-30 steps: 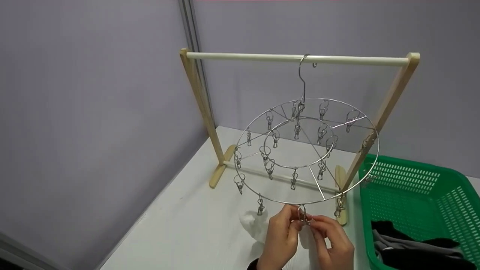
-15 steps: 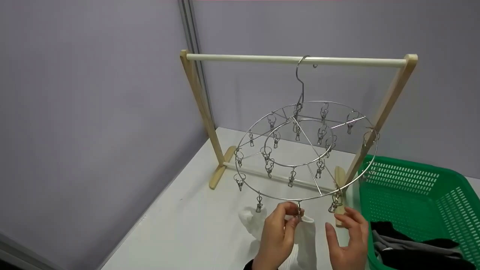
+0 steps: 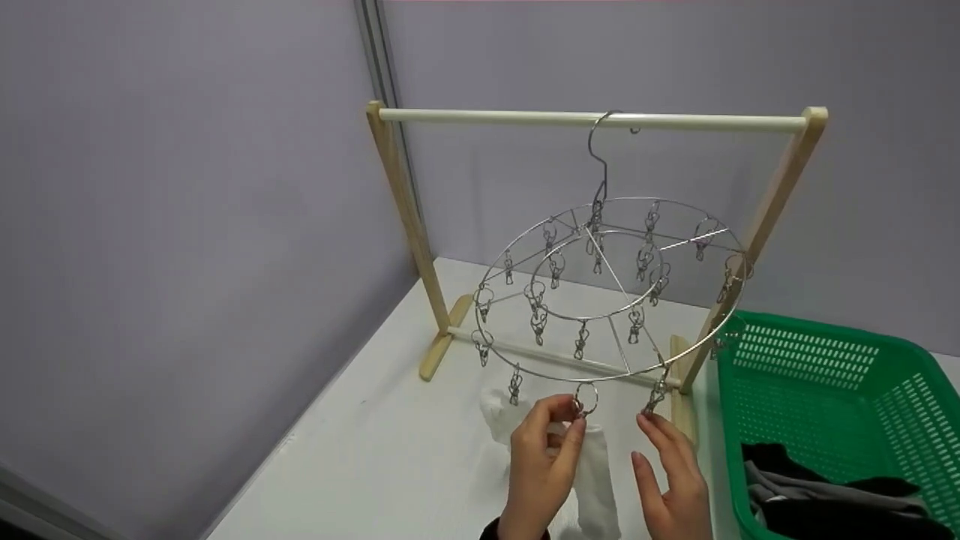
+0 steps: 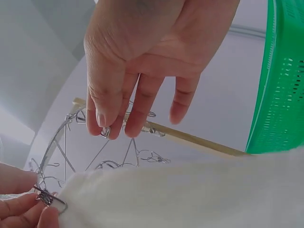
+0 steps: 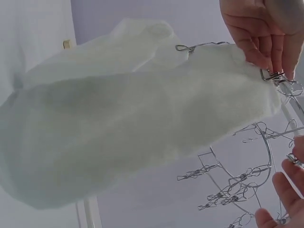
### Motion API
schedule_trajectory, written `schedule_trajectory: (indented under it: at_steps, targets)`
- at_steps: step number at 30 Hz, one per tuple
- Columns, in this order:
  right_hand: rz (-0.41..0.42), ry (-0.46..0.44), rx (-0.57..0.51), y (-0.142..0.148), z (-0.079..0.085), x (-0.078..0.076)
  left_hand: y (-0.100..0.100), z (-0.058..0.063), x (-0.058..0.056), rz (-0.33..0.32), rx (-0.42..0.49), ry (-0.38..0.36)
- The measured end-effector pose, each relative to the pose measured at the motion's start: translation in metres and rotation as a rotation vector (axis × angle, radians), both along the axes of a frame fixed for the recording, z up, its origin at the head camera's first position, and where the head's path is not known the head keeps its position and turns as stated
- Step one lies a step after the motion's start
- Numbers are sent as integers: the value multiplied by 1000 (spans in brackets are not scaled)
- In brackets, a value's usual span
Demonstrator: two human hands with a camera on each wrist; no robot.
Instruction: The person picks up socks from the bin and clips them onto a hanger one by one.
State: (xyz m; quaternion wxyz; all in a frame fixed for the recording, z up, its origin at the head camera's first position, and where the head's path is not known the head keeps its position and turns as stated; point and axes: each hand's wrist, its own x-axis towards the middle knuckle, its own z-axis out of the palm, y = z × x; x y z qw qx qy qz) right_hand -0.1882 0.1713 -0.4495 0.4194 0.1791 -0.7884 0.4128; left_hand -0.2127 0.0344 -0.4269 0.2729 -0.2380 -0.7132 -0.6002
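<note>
A round metal sock hanger (image 3: 559, 377) with several dangling clips hangs by its hook from a white rail. At its front edge my left hand (image 3: 544, 465) pinches one metal clip (image 4: 45, 195). A white sock (image 3: 596, 480) hangs from that clip, its cuff at the clip's jaws. My right hand (image 3: 675, 476) is just to the right, its fingertips touching the neighbouring clip (image 3: 656, 397), thumb apart. Another white sock (image 3: 499, 416) hangs behind the left hand; a clip (image 5: 190, 48) shows at its cuff in the right wrist view.
The rail (image 3: 487, 117) belongs to a wooden stand (image 3: 405, 202) on a white table (image 3: 360, 442). A green basket (image 3: 817, 326) with black and grey cloth items (image 3: 840, 495) is at the right. Walls rise behind and at the left.
My right hand has left the clip that both hands held, moved right, then reached the neighbouring clip. The left hand keeps its pinch, slightly further left. The hanger's front edge has risen.
</note>
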Motion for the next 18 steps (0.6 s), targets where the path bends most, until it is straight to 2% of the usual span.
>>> schedule_trajectory:
  at_steps: [2,5,8,11,14,18]
  targets:
    - [-1,8,15,-2,-1,0,-1,0,0,20,16,-23]
    - [-36,-84,32,-6,0,4,-2,0,0,52,22,-45]
    - [-62,-186,66,-11,1,9,-2,0,2,95,6,-40]
    - [-40,-198,96,-15,2,11,-1,1,3,127,-17,-12]
    - [14,-166,118,-19,1,11,1,2,5,95,-27,6]
    - [126,-132,128,-25,-2,11,5,2,5,-16,-29,-2]
